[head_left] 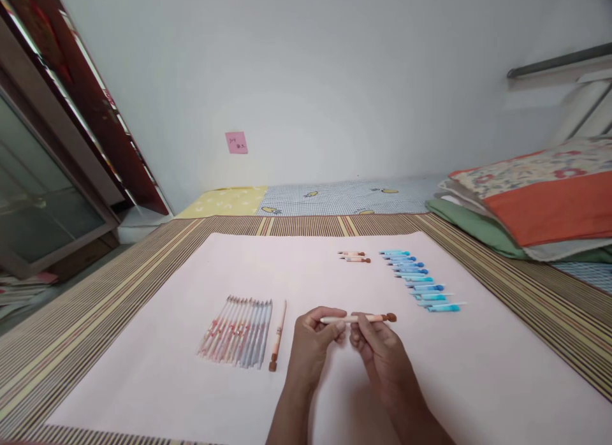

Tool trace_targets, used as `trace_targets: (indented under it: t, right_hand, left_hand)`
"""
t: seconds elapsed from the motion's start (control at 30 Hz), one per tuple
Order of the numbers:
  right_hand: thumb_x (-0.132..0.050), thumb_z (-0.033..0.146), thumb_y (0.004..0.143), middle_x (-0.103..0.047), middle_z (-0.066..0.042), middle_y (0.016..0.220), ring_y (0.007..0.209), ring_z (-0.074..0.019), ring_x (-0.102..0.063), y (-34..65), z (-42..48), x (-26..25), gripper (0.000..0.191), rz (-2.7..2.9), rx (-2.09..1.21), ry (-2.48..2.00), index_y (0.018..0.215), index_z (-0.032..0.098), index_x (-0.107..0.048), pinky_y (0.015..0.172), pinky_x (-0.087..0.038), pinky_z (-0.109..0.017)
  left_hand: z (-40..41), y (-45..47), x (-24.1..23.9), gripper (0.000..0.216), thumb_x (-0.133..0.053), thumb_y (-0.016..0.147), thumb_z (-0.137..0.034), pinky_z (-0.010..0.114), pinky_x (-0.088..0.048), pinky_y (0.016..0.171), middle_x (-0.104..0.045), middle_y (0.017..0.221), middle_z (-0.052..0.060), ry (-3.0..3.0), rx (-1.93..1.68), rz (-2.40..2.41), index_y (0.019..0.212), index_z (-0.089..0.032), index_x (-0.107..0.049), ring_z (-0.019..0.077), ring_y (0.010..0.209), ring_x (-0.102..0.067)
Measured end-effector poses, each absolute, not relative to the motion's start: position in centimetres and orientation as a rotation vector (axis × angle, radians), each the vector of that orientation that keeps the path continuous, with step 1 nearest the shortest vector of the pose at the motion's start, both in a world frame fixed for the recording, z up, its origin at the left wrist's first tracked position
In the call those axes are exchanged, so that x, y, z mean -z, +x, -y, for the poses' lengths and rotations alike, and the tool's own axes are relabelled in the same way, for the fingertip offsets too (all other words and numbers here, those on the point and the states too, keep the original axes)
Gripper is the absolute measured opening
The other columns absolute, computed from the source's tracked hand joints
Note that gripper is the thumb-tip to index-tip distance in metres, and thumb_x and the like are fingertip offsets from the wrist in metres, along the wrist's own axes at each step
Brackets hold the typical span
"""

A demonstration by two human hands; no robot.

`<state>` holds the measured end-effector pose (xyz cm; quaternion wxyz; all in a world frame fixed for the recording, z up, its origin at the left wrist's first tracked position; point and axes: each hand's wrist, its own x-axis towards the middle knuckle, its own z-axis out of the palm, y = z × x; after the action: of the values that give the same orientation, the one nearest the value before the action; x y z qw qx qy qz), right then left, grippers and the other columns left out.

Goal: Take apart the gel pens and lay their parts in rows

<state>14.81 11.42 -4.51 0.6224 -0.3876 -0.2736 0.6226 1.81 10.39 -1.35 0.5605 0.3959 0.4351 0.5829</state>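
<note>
Both hands hold one slim pale pen (377,318) level above the pink sheet. Its brown shaped topper points right and its pale end points left. My left hand (310,343) pinches it near the pale end, and my right hand (382,356) grips it around the middle, just short of the peach section. A similar pen (278,336) with a brown topper lies to the left of my left hand. Beyond it is a neat row of clear-barrelled pens (236,333), red-toned at left and grey-blue at right.
Two short peach-and-brown pen parts (356,257) lie at the back, beside a slanting column of blue pen parts (421,280). The pink sheet (167,343) rests on a striped mat (119,282). Folded bedding (549,203) is piled at right, before a wall with a pink note (236,143).
</note>
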Motion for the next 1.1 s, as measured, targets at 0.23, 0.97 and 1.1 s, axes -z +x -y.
trace_targets:
  t: [0.23,0.97,1.1]
  right_hand:
    - [-0.088,0.057,0.064,-0.056,0.001,0.058,0.058,-0.0142,-0.051,14.9,-11.5,4.7,0.044,0.753,-1.313,-0.925,0.073,0.018,-0.070,0.057,-0.045,-0.029]
    - [-0.081,0.059,0.073,-0.059,0.001,0.060,0.059,-0.0150,-0.052,15.2,-11.7,5.6,0.045,0.848,-1.113,-1.039,0.084,0.016,-0.071,0.061,-0.042,-0.031]
    - [-0.084,0.060,0.069,-0.059,0.001,0.060,0.058,-0.0148,-0.051,15.6,-12.0,5.9,0.046,0.794,-1.134,-1.049,0.078,0.017,-0.070,0.059,-0.041,-0.030]
  left_hand:
    - [-10.4,2.6,1.8,0.038,-0.090,0.062,-0.043,0.024,-0.046,0.052,-0.069,0.057,0.004,0.854,-1.395,-1.022,0.080,-0.013,-0.076,0.0132,0.048,-0.058]
    - [-10.8,2.8,2.4,0.058,-0.078,0.068,-0.069,0.020,-0.029,0.040,-0.059,0.050,0.000,0.697,-1.345,-1.036,0.078,-0.013,-0.066,0.0091,0.038,-0.048]
    - [-10.6,2.7,1.8,0.055,-0.094,0.057,-0.041,0.023,-0.046,0.055,-0.068,0.063,0.001,0.727,-1.370,-0.879,0.097,-0.014,-0.068,0.0124,0.053,-0.060]
